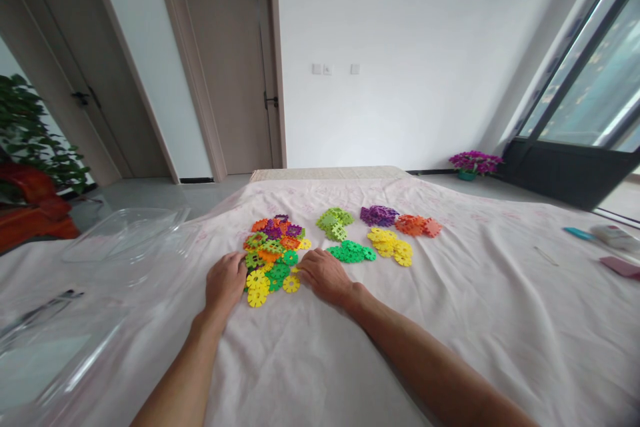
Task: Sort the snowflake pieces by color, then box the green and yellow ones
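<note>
Head view: we've a mixed-colour heap of notched plastic pieces (270, 257) left unsorted, our left hand (225, 280) curled at its nine o'clock, our right hand (325, 275) bent at four; whether either grips, we can't tell. Already grouped, two to three o'clock: lime squares (334, 221), purple pieces (379, 216), coral squares (418, 225), yellow discs (390, 245), green discs (351, 252).

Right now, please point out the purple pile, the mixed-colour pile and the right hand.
Purple pile (379, 215), head view: middle of the heap.
Mixed-colour pile (270, 257), head view: orange piece near its middle.
Right hand (327, 275), head view: back of the hand.
</note>
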Action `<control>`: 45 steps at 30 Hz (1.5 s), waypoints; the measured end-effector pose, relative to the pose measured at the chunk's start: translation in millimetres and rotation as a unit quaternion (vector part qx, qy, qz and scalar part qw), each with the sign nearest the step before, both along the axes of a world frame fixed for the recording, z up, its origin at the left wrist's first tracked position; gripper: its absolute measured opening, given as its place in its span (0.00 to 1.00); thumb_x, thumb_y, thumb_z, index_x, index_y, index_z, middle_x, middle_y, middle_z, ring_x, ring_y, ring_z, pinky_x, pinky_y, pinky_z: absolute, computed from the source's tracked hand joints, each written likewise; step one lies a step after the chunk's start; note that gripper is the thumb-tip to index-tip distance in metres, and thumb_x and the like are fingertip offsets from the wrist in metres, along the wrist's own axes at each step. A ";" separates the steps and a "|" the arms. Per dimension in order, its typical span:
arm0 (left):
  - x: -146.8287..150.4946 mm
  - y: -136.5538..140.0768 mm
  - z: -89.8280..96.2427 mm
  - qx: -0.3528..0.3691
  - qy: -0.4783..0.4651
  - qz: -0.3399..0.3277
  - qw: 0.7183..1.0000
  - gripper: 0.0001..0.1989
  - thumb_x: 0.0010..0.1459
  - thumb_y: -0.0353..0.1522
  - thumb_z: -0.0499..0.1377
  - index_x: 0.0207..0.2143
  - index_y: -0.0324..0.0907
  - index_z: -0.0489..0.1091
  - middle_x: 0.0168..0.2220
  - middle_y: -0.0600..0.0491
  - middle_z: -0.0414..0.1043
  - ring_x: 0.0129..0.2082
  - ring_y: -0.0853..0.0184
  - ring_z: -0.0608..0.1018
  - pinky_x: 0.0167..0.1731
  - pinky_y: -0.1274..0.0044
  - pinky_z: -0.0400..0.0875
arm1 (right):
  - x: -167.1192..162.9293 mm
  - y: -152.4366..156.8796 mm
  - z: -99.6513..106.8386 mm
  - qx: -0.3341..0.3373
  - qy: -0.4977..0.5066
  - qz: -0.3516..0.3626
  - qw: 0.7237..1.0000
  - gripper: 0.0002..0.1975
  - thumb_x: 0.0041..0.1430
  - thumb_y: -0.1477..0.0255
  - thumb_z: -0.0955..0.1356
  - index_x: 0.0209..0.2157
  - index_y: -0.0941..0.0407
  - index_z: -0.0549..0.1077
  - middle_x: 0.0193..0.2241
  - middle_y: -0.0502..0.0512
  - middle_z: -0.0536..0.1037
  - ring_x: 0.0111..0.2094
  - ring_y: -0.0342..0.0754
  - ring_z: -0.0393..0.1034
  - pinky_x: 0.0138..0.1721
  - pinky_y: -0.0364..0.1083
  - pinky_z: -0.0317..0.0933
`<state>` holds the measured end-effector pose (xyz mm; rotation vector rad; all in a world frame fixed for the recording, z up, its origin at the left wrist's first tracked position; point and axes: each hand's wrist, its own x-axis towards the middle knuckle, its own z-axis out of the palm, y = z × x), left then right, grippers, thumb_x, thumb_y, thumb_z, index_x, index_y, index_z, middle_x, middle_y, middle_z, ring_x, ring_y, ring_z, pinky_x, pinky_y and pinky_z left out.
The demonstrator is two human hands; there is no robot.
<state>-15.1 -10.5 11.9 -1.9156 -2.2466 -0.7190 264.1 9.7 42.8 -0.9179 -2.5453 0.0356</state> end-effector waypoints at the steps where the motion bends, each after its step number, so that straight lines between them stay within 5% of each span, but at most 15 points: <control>1: 0.0 0.0 0.1 0.000 -0.002 -0.001 1.000 0.19 0.62 0.30 0.48 0.50 0.42 0.73 0.52 0.48 0.75 0.52 0.63 0.75 0.54 0.74 0.65 | 0.5 1.1 -0.8 -0.002 0.005 -0.008 1.000 0.17 0.71 0.64 0.59 0.37 0.55 0.76 0.35 0.55 0.76 0.39 0.46 0.67 0.42 0.45 0.56; 11: -1.1 -0.8 0.7 0.000 -0.004 -0.011 1.000 0.19 0.62 0.30 0.47 0.50 0.41 0.73 0.53 0.47 0.75 0.52 0.62 0.75 0.54 0.72 0.65 | 39.7 25.5 2.1 0.023 0.099 -0.192 0.976 0.16 0.71 0.63 0.60 0.40 0.53 0.77 0.36 0.54 0.79 0.38 0.47 0.71 0.41 0.43 0.57; 22: 0.0 -0.8 1.2 0.001 0.006 -0.001 1.000 0.19 0.62 0.30 0.48 0.50 0.43 0.73 0.52 0.48 0.75 0.52 0.63 0.75 0.54 0.73 0.65 | 144.1 62.0 10.9 0.043 0.138 -0.480 0.865 0.15 0.66 0.66 0.61 0.40 0.52 0.79 0.40 0.55 0.80 0.43 0.51 0.67 0.41 0.46 0.54; 30: -0.8 -0.5 0.3 -0.001 -0.003 -0.006 1.000 0.20 0.62 0.30 0.48 0.51 0.42 0.72 0.53 0.48 0.74 0.53 0.62 0.75 0.55 0.72 0.65 | 173.6 66.3 1.4 0.016 0.133 -0.558 0.819 0.16 0.64 0.66 0.61 0.42 0.51 0.79 0.44 0.57 0.78 0.44 0.53 0.65 0.42 0.49 0.54; 33: -0.1 -1.0 1.4 -0.004 -0.004 -0.003 1.000 0.20 0.62 0.30 0.47 0.51 0.42 0.73 0.53 0.48 0.74 0.53 0.62 0.75 0.55 0.72 0.65 | 167.4 65.6 1.9 0.058 0.152 -0.534 0.830 0.15 0.63 0.68 0.62 0.44 0.52 0.79 0.45 0.57 0.76 0.46 0.54 0.64 0.46 0.49 0.55; 36: 0.2 -1.4 2.1 -0.003 -0.005 -0.001 1.000 0.19 0.61 0.30 0.48 0.50 0.42 0.73 0.53 0.48 0.74 0.53 0.62 0.75 0.55 0.72 0.65 | 148.1 63.5 6.1 0.087 0.172 -0.439 0.878 0.14 0.63 0.70 0.63 0.42 0.53 0.79 0.42 0.57 0.77 0.46 0.52 0.65 0.48 0.48 0.56; 40: -1.4 -0.1 -0.3 0.002 0.000 -0.007 1.000 0.19 0.62 0.30 0.47 0.51 0.41 0.73 0.53 0.47 0.75 0.52 0.62 0.75 0.54 0.72 0.65 | 102.9 51.4 13.8 0.036 0.182 -0.254 0.949 0.11 0.62 0.74 0.64 0.39 0.54 0.78 0.38 0.55 0.78 0.41 0.48 0.69 0.44 0.45 0.59; 45: -3.4 2.2 -4.6 0.003 0.005 -0.005 1.000 0.19 0.62 0.30 0.47 0.51 0.41 0.73 0.53 0.48 0.74 0.53 0.63 0.75 0.54 0.73 0.65 | 39.8 13.6 17.6 -0.034 0.124 -0.044 0.991 0.09 0.62 0.74 0.65 0.39 0.53 0.78 0.34 0.53 0.77 0.37 0.46 0.70 0.41 0.43 0.60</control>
